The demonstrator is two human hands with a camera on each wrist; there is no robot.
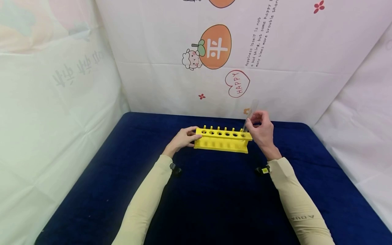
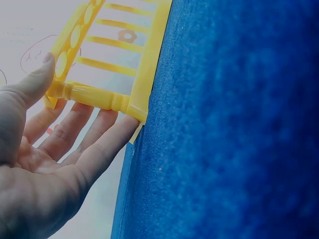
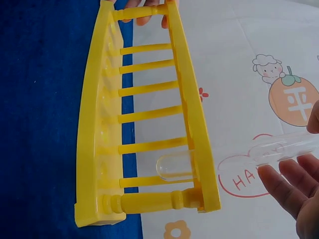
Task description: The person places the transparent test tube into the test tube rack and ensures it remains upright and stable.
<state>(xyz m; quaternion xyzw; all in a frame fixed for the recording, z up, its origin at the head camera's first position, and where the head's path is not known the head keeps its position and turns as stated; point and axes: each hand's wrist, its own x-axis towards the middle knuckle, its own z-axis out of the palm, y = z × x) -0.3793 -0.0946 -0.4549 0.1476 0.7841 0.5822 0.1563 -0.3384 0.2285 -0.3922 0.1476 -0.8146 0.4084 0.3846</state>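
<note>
A yellow test tube rack (image 1: 221, 148), with a row of holes along its top board and pegs behind them, is on the dark blue cloth. My left hand (image 1: 183, 138) grips its left end; in the left wrist view the thumb lies at the top board and the fingers reach round the end post (image 2: 94, 96). Over the rack's right end, my right hand (image 1: 261, 132) pinches a clear glass test tube (image 1: 251, 112). The tube leans somewhat. Its rounded end (image 3: 175, 167) pokes through the rightmost hole and hangs above the rack's base in the right wrist view.
Dark blue cloth (image 1: 214, 197) covers the table under both forearms. Behind the table's far edge hangs a white printed sheet (image 1: 159, 88), and pale sheets also close off the left side (image 1: 61, 136) and right side (image 1: 358, 143).
</note>
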